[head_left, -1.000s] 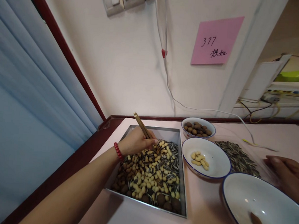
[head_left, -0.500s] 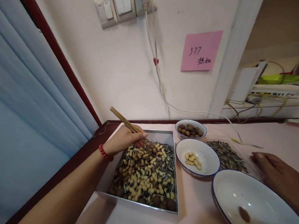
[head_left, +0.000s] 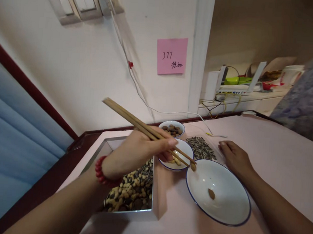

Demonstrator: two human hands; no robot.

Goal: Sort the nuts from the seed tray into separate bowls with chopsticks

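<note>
My left hand grips a pair of wooden chopsticks, its wrist circled by a red bead bracelet. Pinched at their tips is an almond, held above the left rim of a large white bowl with a blue edge. Inside that bowl lies a single almond. Below my left arm, a shallow metal tray holds mixed peanuts, striped sunflower seeds and round brown nuts, partly hidden by the arm. My right hand rests on the table beside the large bowl, fingers loosely curled, apparently holding nothing.
A white bowl with some peanuts stands behind the chopsticks. Further back is a small bowl of brown nuts. Sunflower seeds lie in a pile near my right hand. A white cable runs down the wall onto the table.
My left hand has moved right from the tray to the large bowl, bringing an almond in the chopsticks. The view has turned right; my right hand stays on the table.
</note>
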